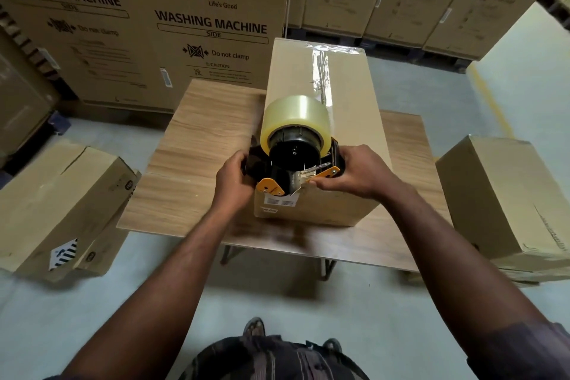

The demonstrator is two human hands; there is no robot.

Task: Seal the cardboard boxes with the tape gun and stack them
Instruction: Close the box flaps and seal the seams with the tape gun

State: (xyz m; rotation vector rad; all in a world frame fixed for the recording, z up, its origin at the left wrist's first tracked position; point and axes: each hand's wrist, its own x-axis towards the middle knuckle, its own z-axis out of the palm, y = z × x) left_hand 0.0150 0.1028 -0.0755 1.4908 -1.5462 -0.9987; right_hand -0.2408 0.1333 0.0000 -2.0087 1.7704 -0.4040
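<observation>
- The tape gun (293, 168) sits on the near end of the cardboard box (357, 120), which lies on the wooden table (200, 139).
- The left hand (233, 176) curls round the gun's black handle, mostly hiding it.
- The right hand (354, 170) grips the gun's right side, with its fingertips out of sight.
- The tape roll (296, 114) hides the near part of the box's clear tape strip (322, 71).

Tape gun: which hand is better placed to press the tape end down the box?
Right hand, likely: it holds the tape gun beside the tape end at the box edge; left hand grips its other side.
</observation>
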